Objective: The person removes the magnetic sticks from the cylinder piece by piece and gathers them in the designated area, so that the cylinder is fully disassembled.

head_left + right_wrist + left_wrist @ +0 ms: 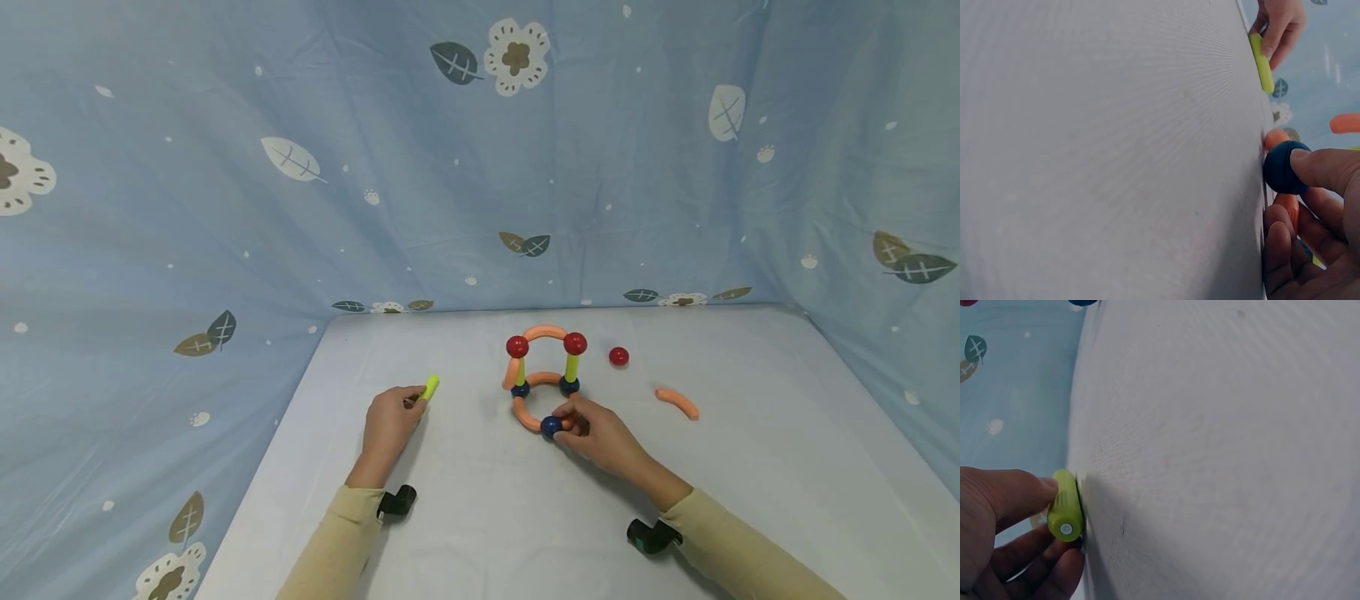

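My left hand pinches a short yellow-green magnetic rod between thumb and fingers, low over the white tabletop. To its right stands a frame of magnetic rods and balls. Curved orange rods and dark blue balls form its bottom ring. Two yellow-green rods rise to red balls, with a curved orange rod bridging the tops. Another orange rod slants down from the left red ball. With thumb and fingers, my right hand grips the front blue ball, partly covering the ring's right side.
A loose red ball lies right of the frame. Farther right is a loose curved orange rod. The white tabletop meets a blue patterned curtain at the back and sides.
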`<action>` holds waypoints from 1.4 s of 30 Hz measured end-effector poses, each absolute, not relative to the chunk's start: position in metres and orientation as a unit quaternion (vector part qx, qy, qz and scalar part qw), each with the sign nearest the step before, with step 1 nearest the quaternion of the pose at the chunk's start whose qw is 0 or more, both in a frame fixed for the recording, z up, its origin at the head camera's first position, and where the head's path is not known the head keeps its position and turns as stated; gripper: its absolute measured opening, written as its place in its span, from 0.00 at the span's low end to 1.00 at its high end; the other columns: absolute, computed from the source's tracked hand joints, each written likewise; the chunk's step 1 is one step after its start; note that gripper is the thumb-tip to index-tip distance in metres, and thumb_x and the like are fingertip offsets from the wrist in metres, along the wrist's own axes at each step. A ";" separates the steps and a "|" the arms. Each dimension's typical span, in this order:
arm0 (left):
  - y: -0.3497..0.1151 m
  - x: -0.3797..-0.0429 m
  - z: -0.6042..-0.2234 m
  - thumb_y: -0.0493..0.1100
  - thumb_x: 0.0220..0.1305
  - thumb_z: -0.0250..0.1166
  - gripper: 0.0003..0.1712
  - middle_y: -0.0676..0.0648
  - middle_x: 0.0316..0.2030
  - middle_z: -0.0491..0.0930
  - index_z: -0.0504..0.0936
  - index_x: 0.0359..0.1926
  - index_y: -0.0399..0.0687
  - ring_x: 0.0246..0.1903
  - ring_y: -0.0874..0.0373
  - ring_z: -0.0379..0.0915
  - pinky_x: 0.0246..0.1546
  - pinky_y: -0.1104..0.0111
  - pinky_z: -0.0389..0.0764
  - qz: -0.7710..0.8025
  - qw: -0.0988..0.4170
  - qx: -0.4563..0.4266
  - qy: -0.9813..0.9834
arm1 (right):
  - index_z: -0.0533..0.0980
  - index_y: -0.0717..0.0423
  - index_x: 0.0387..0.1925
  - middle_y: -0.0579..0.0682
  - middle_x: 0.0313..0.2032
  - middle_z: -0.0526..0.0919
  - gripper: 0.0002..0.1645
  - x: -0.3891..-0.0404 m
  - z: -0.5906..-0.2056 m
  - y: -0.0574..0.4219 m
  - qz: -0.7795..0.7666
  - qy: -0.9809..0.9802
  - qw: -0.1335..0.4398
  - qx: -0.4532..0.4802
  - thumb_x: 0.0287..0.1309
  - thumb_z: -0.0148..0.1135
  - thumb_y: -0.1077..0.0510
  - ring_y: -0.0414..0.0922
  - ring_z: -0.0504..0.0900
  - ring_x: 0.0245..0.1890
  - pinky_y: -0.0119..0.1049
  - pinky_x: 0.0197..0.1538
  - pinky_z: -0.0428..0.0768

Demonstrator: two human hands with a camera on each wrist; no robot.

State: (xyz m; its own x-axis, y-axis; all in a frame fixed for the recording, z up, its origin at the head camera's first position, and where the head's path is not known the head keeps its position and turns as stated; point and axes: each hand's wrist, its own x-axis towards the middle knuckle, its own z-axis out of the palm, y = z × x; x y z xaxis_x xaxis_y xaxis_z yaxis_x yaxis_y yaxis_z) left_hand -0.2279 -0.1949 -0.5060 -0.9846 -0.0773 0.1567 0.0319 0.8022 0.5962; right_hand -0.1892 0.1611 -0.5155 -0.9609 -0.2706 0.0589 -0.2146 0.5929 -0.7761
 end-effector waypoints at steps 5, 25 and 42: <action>-0.194 -0.227 -0.507 0.41 0.63 0.73 0.17 0.45 0.40 0.87 0.88 0.53 0.45 0.36 0.54 0.82 0.30 0.65 0.81 -0.314 0.084 0.018 -0.945 | 0.81 0.51 0.50 0.43 0.36 0.79 0.17 -0.188 -0.514 0.161 -0.428 0.893 0.031 -0.133 0.58 0.75 0.60 0.41 0.75 0.35 0.29 0.36 0.78; -0.190 -0.223 -0.504 0.43 0.65 0.71 0.20 0.43 0.50 0.85 0.85 0.56 0.41 0.47 0.48 0.82 0.46 0.54 0.83 -0.303 0.118 -0.024 -0.945 | 0.76 0.56 0.61 0.53 0.52 0.74 0.31 -0.183 -0.513 0.162 -0.428 0.897 0.020 -0.112 0.56 0.76 0.61 0.41 0.77 0.36 0.29 0.38 0.80; -0.161 -0.217 -0.504 0.42 0.64 0.72 0.16 0.45 0.48 0.86 0.87 0.52 0.44 0.51 0.47 0.80 0.54 0.53 0.79 -0.316 0.152 -0.113 -0.930 | 0.70 0.58 0.69 0.56 0.57 0.73 0.41 -0.177 -0.512 0.170 -0.381 0.922 0.014 -0.061 0.57 0.76 0.55 0.45 0.75 0.41 0.32 0.38 0.79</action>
